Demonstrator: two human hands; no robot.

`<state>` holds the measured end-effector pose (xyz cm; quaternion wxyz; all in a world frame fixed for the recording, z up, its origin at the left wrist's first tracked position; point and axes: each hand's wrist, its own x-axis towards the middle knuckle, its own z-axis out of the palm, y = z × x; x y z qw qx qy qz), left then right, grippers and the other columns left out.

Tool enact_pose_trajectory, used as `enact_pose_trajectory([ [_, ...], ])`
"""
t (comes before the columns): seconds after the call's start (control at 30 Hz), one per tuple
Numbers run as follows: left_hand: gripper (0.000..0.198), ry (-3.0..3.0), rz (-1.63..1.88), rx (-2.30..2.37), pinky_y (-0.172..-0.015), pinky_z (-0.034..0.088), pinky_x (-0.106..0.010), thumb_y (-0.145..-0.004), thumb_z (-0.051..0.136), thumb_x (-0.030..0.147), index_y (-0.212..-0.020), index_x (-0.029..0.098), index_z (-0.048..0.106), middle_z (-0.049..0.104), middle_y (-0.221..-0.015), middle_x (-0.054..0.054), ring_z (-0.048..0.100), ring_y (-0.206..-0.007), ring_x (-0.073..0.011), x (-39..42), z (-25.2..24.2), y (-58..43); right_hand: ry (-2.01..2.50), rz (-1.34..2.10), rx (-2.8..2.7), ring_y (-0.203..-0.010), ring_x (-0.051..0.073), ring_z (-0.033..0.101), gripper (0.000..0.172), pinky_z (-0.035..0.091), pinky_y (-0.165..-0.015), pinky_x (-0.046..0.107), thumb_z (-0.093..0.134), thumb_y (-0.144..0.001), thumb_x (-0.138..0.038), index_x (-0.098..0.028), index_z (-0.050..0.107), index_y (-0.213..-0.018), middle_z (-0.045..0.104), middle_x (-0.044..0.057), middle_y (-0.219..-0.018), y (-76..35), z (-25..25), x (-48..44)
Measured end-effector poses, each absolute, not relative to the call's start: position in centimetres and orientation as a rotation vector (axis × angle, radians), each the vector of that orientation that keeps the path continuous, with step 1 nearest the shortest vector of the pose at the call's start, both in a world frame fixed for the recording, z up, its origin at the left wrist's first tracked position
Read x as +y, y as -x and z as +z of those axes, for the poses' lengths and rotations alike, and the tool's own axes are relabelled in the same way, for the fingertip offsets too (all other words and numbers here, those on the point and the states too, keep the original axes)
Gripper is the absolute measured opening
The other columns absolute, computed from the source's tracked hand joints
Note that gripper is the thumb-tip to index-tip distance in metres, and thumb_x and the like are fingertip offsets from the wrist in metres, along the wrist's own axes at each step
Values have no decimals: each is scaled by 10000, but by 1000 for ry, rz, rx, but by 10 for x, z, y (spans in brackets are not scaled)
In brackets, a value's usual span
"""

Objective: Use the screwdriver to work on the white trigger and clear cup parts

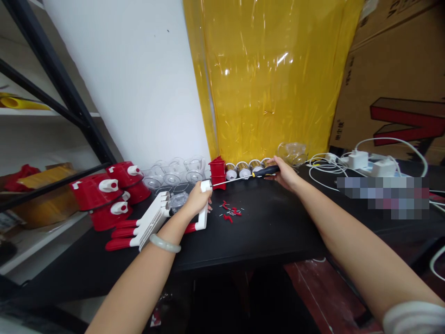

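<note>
My left hand (195, 200) is closed around a white plastic handle with a red end (202, 220), held upright above the black table. In my right hand (287, 174) is a screwdriver (264, 172) with a black and yellow grip. Its long shaft points left, and the tip meets the top of the white handle; whether it sits in a screw is too small to tell. Small red curved pieces (227, 218) and several loose screws (231, 213) lie on the table between my hands. More white handles with red grips (153, 221) lie beside my left forearm.
Red housings with white knobs (101, 197) are stacked at the left. Clear plastic cups (174, 172), red stacked parts (218, 173) and metallic cylindrical motors (243, 170) line the back. White chargers and cables (358, 160) spread at the right. A shelf frame (74, 113) borders the left.
</note>
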<state>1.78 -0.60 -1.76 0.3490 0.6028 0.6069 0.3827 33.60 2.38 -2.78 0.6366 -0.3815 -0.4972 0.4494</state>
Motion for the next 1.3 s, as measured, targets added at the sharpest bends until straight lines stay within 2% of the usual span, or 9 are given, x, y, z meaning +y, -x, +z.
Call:
enact_pose_trajectory([
  [0.1, 378, -1550, 1014, 1559, -404, 502, -268, -802, 546, 115, -1154, 223, 460, 551, -545, 68, 582, -393, -188, -4, -17, -16, 1012, 1019, -1227, -487, 150, 544, 547, 517, -521, 317, 586, -815, -780, -235, 545, -787, 541, -7, -560, -336, -31, 28],
  [0.23, 403, -1528, 1041, 1561, -416, 511, -272, -791, 555, 124, -1172, 215, 461, 556, -554, 67, 591, -399, -189, -3, -17, -14, 1006, 959, -1336, -458, 135, 532, 515, 433, -451, 260, 732, -741, -717, -238, 548, -790, 537, -27, -521, -337, -34, 28],
  [0.5, 414, -1523, 1054, 1552, -429, 520, -281, -783, 565, 134, -1176, 223, 469, 564, -569, 62, 603, -415, -195, -1, -16, -13, 798, 1079, -1210, -723, 140, 608, 531, 556, -679, 328, 896, -604, -458, -270, 510, -916, 613, -37, -833, -333, -27, 16],
  [0.77, 385, -1530, 1050, 1531, -407, 506, -272, -795, 549, 114, -1159, 212, 470, 560, -559, 64, 588, -399, -189, -4, -17, -15, 640, 1173, -1161, -837, 160, 625, 505, 550, -790, 353, 871, -534, -228, -281, 535, -907, 623, -45, -851, -337, -22, 8],
  [0.83, 398, -1533, 1041, 1536, -409, 511, -277, -789, 545, 113, -1167, 209, 468, 562, -554, 63, 591, -400, -194, -4, -16, -15, 657, 1132, -1178, -835, 156, 620, 451, 551, -761, 327, 862, -544, -253, -269, 546, -865, 620, -42, -856, -336, -23, 12],
  [0.93, 418, -1531, 1037, 1537, -404, 508, -274, -784, 538, 107, -1183, 205, 462, 558, -547, 65, 587, -396, -193, -4, -16, -15, 776, 1046, -1166, -755, 163, 607, 384, 549, -656, 312, 808, -676, -502, -250, 549, -805, 602, -18, -795, -335, -27, 20],
  [1.07, 418, -1531, 1044, 1529, -397, 498, -261, -783, 537, 108, -1181, 209, 462, 551, -547, 67, 585, -396, -187, -5, -15, -15, 1036, 934, -1258, -513, 154, 522, 527, 465, -488, 298, 639, -784, -758, -238, 556, -764, 521, -7, -571, -336, -32, 29],
  [1.2, 421, -1529, 1034, 1559, -417, 508, -262, -782, 557, 118, -1184, 208, 471, 557, -557, 67, 593, -403, -185, -5, -15, -15, 1007, 893, -1278, -478, 109, 489, 485, 488, -499, 285, 801, -697, -650, -244, 553, -788, 545, -41, -619, -336, -35, 30],
  [1.3, 422, -1526, 1036, 1549, -420, 507, -260, -790, 556, 118, -1193, 208, 468, 555, -558, 69, 590, -401, -180, -5, -15, -15, 905, 954, -1190, -569, 103, 536, 473, 537, -578, 283, 864, -644, -537, -254, 545, -847, 578, -52, -729, -334, -32, 26],
])
